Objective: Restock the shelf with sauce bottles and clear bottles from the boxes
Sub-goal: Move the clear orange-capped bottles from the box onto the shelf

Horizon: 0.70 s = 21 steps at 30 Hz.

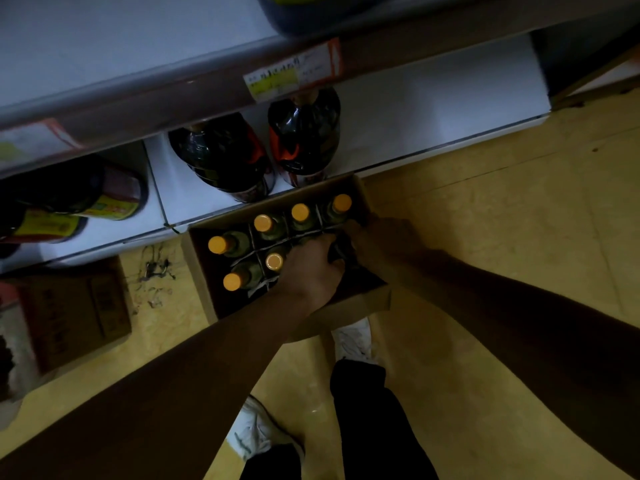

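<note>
An open cardboard box point(360, 299) stands on the floor against the bottom shelf point(433, 109). Inside it, behind card dividers, stand several sauce bottles with orange caps point(264, 223). My left hand point(311, 271) reaches into the box's near right cells, its fingers curled round the top of a bottle hidden under the hand. My right hand point(379, 237) is beside it at the box's right side, fingers dipping into the box; what they hold is hidden. Two large dark sauce bottles point(304, 133) stand on the bottom shelf behind the box.
More dark bottles with yellow labels point(69, 209) stand on the shelf at the left. A closed brown carton point(76, 313) sits on the floor at the left. My white shoes point(353, 341) are just behind the box. An upper shelf edge with price tags point(294, 74) overhangs.
</note>
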Each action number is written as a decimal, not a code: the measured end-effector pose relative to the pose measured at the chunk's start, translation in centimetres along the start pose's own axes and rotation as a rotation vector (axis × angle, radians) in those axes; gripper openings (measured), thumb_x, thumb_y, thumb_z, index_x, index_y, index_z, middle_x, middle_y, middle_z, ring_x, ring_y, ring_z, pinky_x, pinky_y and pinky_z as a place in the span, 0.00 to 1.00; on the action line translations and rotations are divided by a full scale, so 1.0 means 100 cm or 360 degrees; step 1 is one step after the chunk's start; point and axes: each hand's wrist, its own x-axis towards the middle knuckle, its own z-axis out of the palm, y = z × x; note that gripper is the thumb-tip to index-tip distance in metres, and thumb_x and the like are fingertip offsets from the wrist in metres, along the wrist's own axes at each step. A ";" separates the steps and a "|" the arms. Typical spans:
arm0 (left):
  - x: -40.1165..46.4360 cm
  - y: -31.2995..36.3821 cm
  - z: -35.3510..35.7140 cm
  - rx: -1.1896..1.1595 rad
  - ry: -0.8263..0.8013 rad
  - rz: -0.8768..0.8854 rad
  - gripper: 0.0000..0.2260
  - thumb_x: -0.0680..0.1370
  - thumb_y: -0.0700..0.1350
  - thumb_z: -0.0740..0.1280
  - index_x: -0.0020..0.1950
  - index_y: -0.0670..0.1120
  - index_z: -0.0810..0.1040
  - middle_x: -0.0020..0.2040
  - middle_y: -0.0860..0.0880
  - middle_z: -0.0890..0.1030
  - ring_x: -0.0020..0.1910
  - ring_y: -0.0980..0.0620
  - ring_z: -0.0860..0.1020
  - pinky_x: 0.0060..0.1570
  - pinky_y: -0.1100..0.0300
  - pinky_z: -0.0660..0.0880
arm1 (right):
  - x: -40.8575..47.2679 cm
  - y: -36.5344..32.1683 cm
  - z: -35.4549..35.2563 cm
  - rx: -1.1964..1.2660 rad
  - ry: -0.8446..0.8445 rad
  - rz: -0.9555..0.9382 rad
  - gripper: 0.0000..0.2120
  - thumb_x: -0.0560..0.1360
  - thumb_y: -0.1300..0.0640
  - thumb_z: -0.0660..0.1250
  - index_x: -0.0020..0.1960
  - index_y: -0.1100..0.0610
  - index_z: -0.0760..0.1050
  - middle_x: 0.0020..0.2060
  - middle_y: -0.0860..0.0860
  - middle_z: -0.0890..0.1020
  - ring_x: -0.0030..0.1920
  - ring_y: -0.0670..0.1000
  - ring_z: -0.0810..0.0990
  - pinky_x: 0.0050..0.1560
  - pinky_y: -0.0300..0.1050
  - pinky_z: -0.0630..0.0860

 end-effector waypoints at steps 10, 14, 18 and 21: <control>-0.037 0.045 -0.027 -0.0088 -0.0055 0.0248 0.23 0.77 0.40 0.69 0.71 0.47 0.70 0.64 0.46 0.77 0.64 0.45 0.75 0.62 0.49 0.73 | -0.067 -0.019 -0.111 0.0040 0.0248 -0.0117 0.21 0.78 0.45 0.64 0.67 0.52 0.67 0.42 0.48 0.69 0.35 0.47 0.64 0.30 0.40 0.56; -0.057 0.065 -0.047 -0.0193 -0.0065 0.0380 0.27 0.74 0.39 0.72 0.72 0.46 0.68 0.65 0.47 0.77 0.64 0.46 0.75 0.62 0.46 0.73 | -0.092 -0.025 -0.150 0.0162 0.0338 -0.0157 0.17 0.74 0.45 0.66 0.60 0.51 0.69 0.36 0.44 0.68 0.34 0.45 0.63 0.30 0.38 0.55; -0.078 0.083 -0.068 -0.0352 -0.0084 0.0419 0.29 0.72 0.36 0.75 0.70 0.45 0.69 0.63 0.48 0.78 0.63 0.48 0.76 0.64 0.46 0.73 | -0.116 -0.034 -0.191 0.0191 0.0398 -0.0215 0.14 0.73 0.46 0.67 0.54 0.50 0.69 0.34 0.44 0.69 0.36 0.48 0.70 0.32 0.42 0.59; -0.091 0.098 -0.087 -0.0423 -0.0134 0.0430 0.27 0.71 0.35 0.75 0.66 0.48 0.69 0.62 0.47 0.78 0.61 0.50 0.77 0.61 0.51 0.76 | -0.136 -0.043 -0.225 0.0210 0.0470 -0.0207 0.13 0.72 0.44 0.67 0.47 0.48 0.65 0.31 0.44 0.68 0.32 0.46 0.68 0.31 0.41 0.57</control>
